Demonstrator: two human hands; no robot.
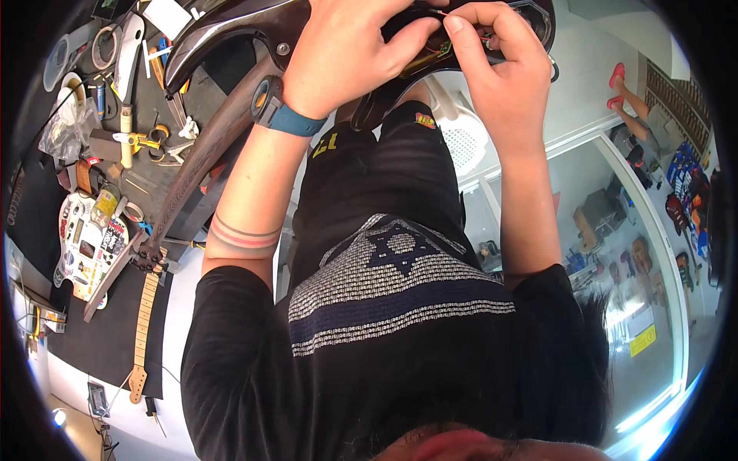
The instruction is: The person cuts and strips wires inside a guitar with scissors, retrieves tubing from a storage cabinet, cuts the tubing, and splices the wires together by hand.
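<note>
A dark glossy guitar body lies across the top of the view, above my knees. Its open cavity shows a small green circuit board and thin wires. My left hand, with a watch on the wrist, reaches over the body. Its thumb is bent in towards the fingers, which the top edge partly cuts off; what they hold is hidden. Opposite it, my right hand pinches a thin reddish wire between thumb and forefinger, over the cavity.
On the left bench lie yellow-handled cutters, tape rolls and several other tools. A dark guitar neck slants beside my left forearm. Below are a stickered guitar body and a maple neck. A glass partition stands right.
</note>
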